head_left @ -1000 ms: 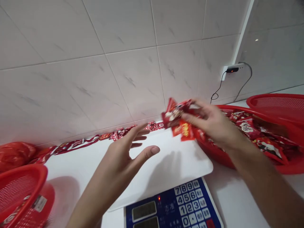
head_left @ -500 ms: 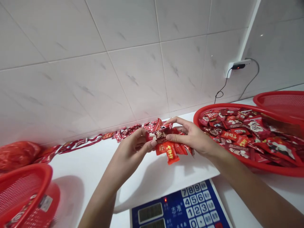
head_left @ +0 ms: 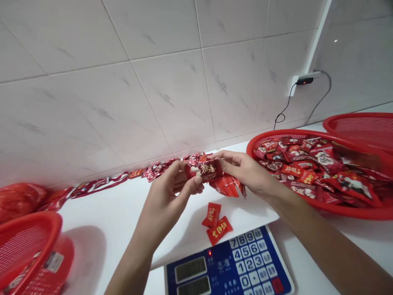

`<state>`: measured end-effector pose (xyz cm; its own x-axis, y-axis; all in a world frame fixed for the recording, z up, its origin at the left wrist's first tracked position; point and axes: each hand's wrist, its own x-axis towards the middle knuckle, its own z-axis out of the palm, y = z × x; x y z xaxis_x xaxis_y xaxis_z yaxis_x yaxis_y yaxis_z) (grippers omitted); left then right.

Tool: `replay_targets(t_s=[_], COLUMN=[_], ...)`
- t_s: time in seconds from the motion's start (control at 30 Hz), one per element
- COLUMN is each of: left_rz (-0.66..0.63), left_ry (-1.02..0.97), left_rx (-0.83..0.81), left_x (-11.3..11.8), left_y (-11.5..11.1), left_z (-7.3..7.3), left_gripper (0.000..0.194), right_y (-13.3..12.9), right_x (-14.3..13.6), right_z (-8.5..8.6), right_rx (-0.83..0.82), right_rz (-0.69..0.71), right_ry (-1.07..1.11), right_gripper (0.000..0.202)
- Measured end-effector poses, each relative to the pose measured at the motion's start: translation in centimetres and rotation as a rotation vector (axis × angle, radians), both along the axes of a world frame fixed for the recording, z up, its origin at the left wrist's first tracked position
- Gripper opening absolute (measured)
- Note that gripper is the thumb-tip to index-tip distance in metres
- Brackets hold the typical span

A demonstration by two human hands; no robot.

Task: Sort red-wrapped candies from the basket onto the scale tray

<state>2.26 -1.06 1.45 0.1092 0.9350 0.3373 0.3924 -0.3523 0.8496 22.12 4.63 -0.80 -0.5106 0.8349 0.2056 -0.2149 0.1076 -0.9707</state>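
Observation:
My left hand (head_left: 172,190) is closed, thumb and fingers pinching a dark red candy packet (head_left: 205,169) with pale lettering. My right hand (head_left: 242,170) grips the packet's right end. A bunch of bright red candy packets (head_left: 225,186) hangs under its fingers, partly hidden. Below the hands, two small red candies with gold lettering, one upper (head_left: 211,214) and one lower (head_left: 220,230), touch each other on the white pan (head_left: 181,235) of a digital scale. The scale's blue keypad panel (head_left: 229,266) is nearest me.
To the right, a red plastic basket (head_left: 250,149) holds many wrapped candies, with another red basket (head_left: 353,121) behind it. Red baskets (head_left: 57,229) stand at the lower left near a red plastic bag (head_left: 20,200). Candy strips (head_left: 158,170) line the tiled wall.
Two red candies have dropped from the held bunch onto the scale pan. The dark red packet now faces me more fully between the hands. The view has shifted slightly.

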Motion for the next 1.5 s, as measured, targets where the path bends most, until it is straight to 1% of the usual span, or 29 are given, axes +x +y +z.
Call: replay_targets(t_s=[0.07, 0.13, 0.2, 0.3, 0.37, 0.4, 0.43, 0.5, 0.53, 0.6, 0.63, 0.7, 0.83, 0.9, 0.97, 1.03, 1.17, 1.3, 1.4, 1.5], left_rz=[0.014, 0.038, 0.041, 0.018, 0.021, 0.006, -0.029, -0.155, -0.219, -0.288, -0.291, -0.242, 0.001, 0.075, 0.067, 0.036, 0.054, 0.014, 0.0, -0.018], left_ry=[-0.025, -0.024, 0.011, 0.096, 0.208, 0.295, 0.4, 0.607, 0.677, 0.728, 0.719, 0.696, 0.603, 0.537, 0.473, 0.385, 0.271, 0.258, 0.253, 0.326], left_rx=[0.016, 0.026, 0.034, 0.026, 0.01, -0.009, -0.032, -0.101, -0.141, -0.202, -0.211, -0.192, -0.059, 0.0, 0.021, 0.005, 0.003, 0.027, 0.008, -0.026], left_x=[0.4, 0.7, 0.7, 0.4, 0.2, 0.2, 0.2, 0.4, 0.6, 0.7, 0.6, 0.2, -0.7, -1.0, -1.1, -1.1, -1.4, -1.7, -1.8, -2.0], left_y=[-0.2, -0.3, -0.5, -1.1, -1.5, -1.7, -1.8, -1.9, -1.8, -1.4, -1.1, -0.4, 0.8, 1.0, 1.0, 0.9, 1.3, 1.7, 1.8, 2.0], left_z=[-0.1, -0.1, 0.2, 0.6, 0.7, 0.5, 0.3, -0.4, -0.8, -1.5, -1.7, -1.8, -1.2, -0.7, -0.3, 0.0, -0.3, -0.7, -1.0, -1.4], left_gripper=[0.02, 0.022, 0.023, 0.02, 0.026, 0.029, 0.029, 0.018, 0.012, 0.011, 0.012, 0.011, 0.01, 0.012, 0.014, 0.014, 0.015, 0.016, 0.015, 0.015], right_y=[-0.2, -0.5, -0.7, -0.9, -0.8, -0.8, -0.7, -0.7, -0.7, -0.7, -0.7, -0.7, -0.7, -0.7, -0.7, -0.7, -0.6, -0.5, -0.4, -0.5], right_x=[-0.4, -0.8, -1.0, -0.8, -0.2, 0.2, 0.6, 1.3, 1.6, 1.9, 1.9, 1.9, 1.8, 1.8, 1.9, 1.9, 1.8, 1.8, 1.9, 1.9], right_z=[-0.4, -0.7, -0.6, 0.0, 0.8, 1.2, 1.7, 2.5, 2.8, 3.2, 3.2, 3.0, 2.4, 2.3, 2.3, 2.3, 2.2, 2.0, 2.0, 2.0], right_rx=[-0.026, -0.032, -0.031, -0.036, -0.051, -0.059, -0.068, -0.084, -0.09, -0.106, -0.117, -0.134, -0.131, -0.121, -0.114, -0.11, -0.101, -0.08, -0.065, -0.058], right_rz=[0.068, 0.082, 0.035, -0.066, -0.122, -0.15, -0.175, -0.21, -0.222, -0.232, -0.227, -0.198, -0.14, -0.138, -0.139, -0.134, -0.126, -0.142, -0.156, -0.16], right_ry=[0.034, 0.038, 0.042, 0.088, 0.169, 0.216, 0.259, 0.303, 0.306, 0.306, 0.309, 0.325, 0.299, 0.261, 0.248, 0.255, 0.249, 0.206, 0.185, 0.194], right_gripper=[0.049, 0.053, 0.051, 0.041, 0.037, 0.036, 0.037, 0.038, 0.038, 0.039, 0.04, 0.042, 0.04, 0.038, 0.036, 0.036, 0.037, 0.035, 0.035, 0.035])
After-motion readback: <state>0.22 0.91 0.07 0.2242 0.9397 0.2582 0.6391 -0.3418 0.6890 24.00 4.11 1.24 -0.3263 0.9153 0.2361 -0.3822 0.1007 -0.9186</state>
